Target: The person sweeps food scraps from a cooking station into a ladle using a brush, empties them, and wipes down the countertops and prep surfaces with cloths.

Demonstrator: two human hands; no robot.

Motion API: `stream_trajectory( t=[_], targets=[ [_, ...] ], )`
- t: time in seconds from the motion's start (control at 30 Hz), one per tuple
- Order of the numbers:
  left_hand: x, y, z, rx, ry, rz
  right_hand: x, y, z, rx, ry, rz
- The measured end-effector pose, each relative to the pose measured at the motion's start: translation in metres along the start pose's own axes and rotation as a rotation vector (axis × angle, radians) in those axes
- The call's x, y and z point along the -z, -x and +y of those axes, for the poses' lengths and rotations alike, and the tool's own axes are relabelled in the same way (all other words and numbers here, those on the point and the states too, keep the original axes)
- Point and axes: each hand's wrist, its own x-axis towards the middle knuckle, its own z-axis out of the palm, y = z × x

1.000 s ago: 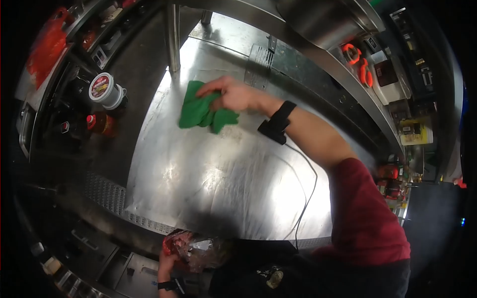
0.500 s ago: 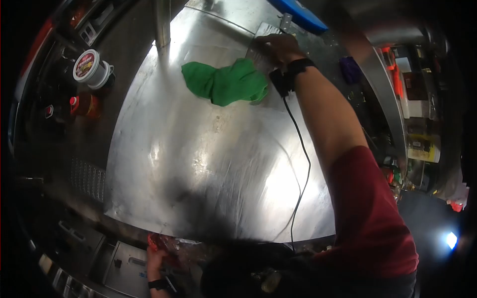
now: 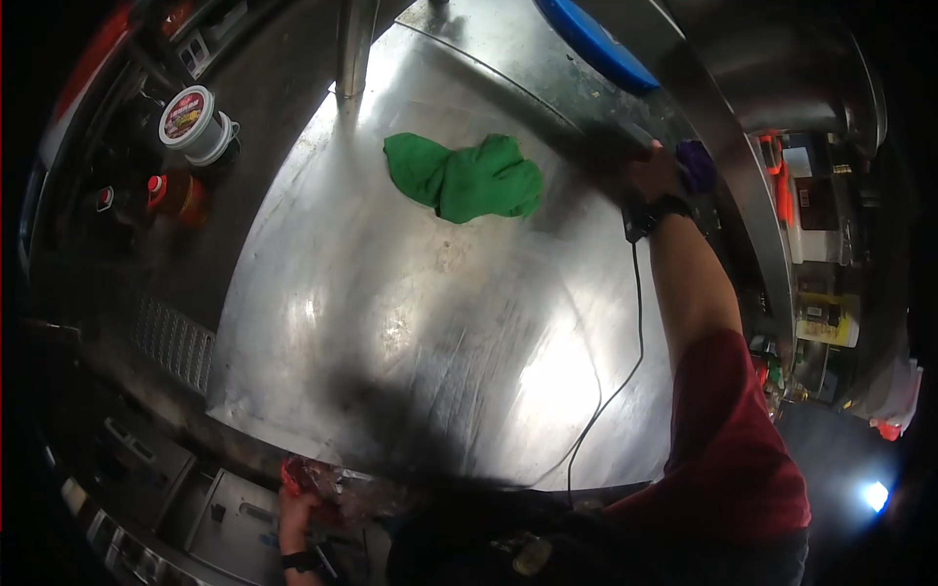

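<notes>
At the table's near left edge, my left hand (image 3: 295, 513) is closed on a clear plastic bag (image 3: 357, 493) with something red in it. My right hand (image 3: 657, 178) is over the far right side of the metal table, beside a bunched purple cloth (image 3: 695, 166). Its fingers lie in dark shadow and blur, so I cannot tell what they hold. A black band with a cable (image 3: 637, 313) is on the right wrist. To the left of that hand, a crumpled green cloth (image 3: 469, 181) lies on the metal tabletop (image 3: 440, 293).
A blue rounded board or tray (image 3: 601, 47) lies at the far edge. A metal post (image 3: 354, 49) rises at the back left. Left of the table stand a white tub (image 3: 195, 125) and a red-capped bottle (image 3: 176, 198). Shelves with a yellow-labelled container (image 3: 826, 319) line the right.
My right hand has moved right and nearer, away from the metal piece by the blue board, which no longer shows there. My left hand still holds the bag; the view has shifted slightly.
</notes>
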Motion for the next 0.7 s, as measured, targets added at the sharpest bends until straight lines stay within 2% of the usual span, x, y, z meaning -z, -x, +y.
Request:
stream_trajectory(
  t=[0.13, 0.17, 0.2, 0.27, 0.33, 0.4, 0.47, 0.5, 0.57, 0.6, 0.63, 0.67, 0.7],
  targets=[
    [0.007, -0.003, -0.005, 0.014, -0.072, -0.040, -0.015, 0.010, -0.029, -0.903, -1.365, 0.159],
    [0.005, -0.004, -0.006, -0.004, -0.053, -0.038, -0.027, 0.035, -0.042, -0.547, -1.198, -0.093],
    [0.006, -0.004, -0.005, -0.007, -0.062, -0.041, -0.038, 0.060, -0.056, -0.170, -1.043, -0.229],
    [0.005, -0.009, -0.005, 0.021, -0.199, -0.035, -0.018, 0.120, -0.162, 0.301, -0.650, -0.132],
    [0.000, -0.008, 0.000, 0.028, -0.174, -0.042, -0.031, 0.138, -0.193, 0.903, -0.173, -0.079],
    [0.003, -0.009, -0.003, 0.037, -0.154, -0.049, -0.036, 0.151, -0.208, 0.934, 0.008, -0.101],
    [0.011, -0.014, -0.016, -0.014, -0.192, -0.035, -0.051, 0.120, -0.209, 0.898, -0.003, -0.323],
    [0.011, -0.013, -0.017, -0.025, -0.219, -0.031, -0.060, 0.100, -0.205, 0.922, -0.240, -0.184],
    [0.006, -0.006, -0.015, -0.021, -0.164, -0.022, -0.060, 0.048, -0.216, 0.916, -0.321, -0.042],
    [0.004, -0.002, -0.012, -0.024, -0.107, -0.017, -0.051, 0.034, -0.226, 0.619, -0.633, -0.465],
    [0.003, -0.001, -0.011, -0.023, -0.106, -0.011, -0.052, 0.010, -0.234, 0.782, -0.025, -0.051],
    [0.001, 0.000, -0.010, -0.033, -0.107, -0.011, -0.056, -0.017, -0.240, 0.750, 0.051, -0.279],
    [0.000, 0.002, -0.009, -0.041, -0.110, -0.014, -0.072, -0.015, -0.232, 0.755, 0.109, -0.176]
  ],
)
